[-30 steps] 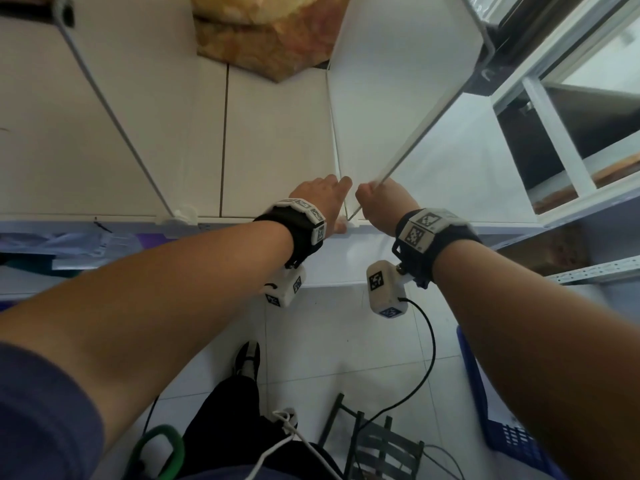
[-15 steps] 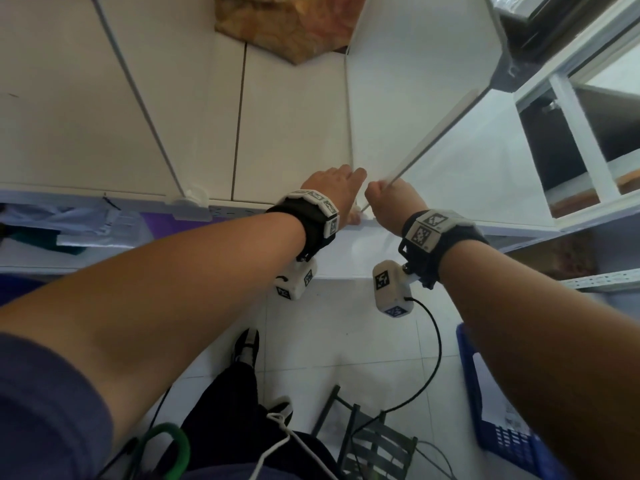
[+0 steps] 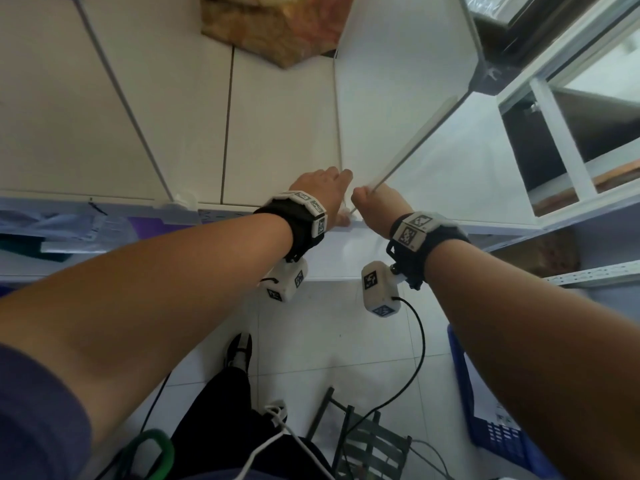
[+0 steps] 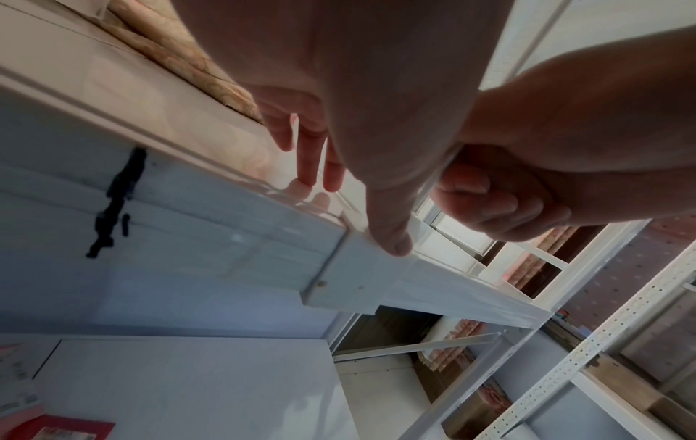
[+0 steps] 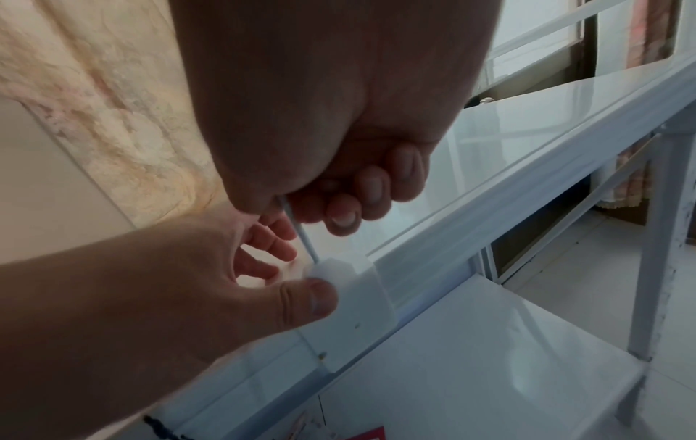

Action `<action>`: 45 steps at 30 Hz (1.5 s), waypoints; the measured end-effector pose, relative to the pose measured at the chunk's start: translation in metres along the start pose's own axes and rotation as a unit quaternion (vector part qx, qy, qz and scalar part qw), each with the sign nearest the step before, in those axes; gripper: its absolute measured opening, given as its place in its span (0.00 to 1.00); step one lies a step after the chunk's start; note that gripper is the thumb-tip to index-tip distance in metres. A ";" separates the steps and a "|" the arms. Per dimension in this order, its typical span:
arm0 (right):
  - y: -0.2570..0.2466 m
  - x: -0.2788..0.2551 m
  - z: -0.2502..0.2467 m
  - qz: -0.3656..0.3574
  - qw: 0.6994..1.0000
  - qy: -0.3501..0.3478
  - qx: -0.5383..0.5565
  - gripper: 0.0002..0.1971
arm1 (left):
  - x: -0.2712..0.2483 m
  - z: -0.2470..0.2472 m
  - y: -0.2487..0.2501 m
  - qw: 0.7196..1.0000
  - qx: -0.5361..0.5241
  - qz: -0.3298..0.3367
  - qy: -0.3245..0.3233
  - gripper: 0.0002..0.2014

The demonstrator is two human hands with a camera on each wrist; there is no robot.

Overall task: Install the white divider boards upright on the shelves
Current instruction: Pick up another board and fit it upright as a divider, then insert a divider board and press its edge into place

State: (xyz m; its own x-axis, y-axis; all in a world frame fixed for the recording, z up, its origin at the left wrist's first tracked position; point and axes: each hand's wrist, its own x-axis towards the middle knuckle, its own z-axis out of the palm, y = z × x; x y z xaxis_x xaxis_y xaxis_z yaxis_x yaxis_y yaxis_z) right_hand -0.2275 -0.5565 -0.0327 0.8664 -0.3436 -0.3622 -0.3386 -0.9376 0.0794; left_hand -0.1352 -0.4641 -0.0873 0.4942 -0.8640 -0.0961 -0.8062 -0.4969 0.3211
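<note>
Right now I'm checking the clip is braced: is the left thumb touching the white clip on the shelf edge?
Touching. The right wrist view shows the left hand's thumb tip pressed against the white clip.

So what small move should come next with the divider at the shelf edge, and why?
Probably the right hand should ease the divider board down into the white clip. Its front edge meets the clip's top at a lean, while the left hand steadies the clip with its thumb.

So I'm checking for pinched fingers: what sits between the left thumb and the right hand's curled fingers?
The right wrist view shows the divider board's thin edge entering the white clip on the shelf lip. The left thumb touches the clip; the right hand grips the board.
</note>
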 end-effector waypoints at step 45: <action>-0.276 -0.064 -0.091 -0.105 0.939 -0.173 0.278 0.15 | -0.264 -0.133 -0.163 0.945 -0.141 -0.296 -0.008 0.11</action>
State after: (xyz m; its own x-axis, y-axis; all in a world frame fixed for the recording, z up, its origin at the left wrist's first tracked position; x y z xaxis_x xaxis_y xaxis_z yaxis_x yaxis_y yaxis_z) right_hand -0.1564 -0.2810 0.0534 0.7974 -0.0256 -0.6029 -0.3956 -0.7766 -0.4902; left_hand -0.0912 -0.1442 0.0107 0.8244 -0.4434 -0.3519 -0.2695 -0.8541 0.4448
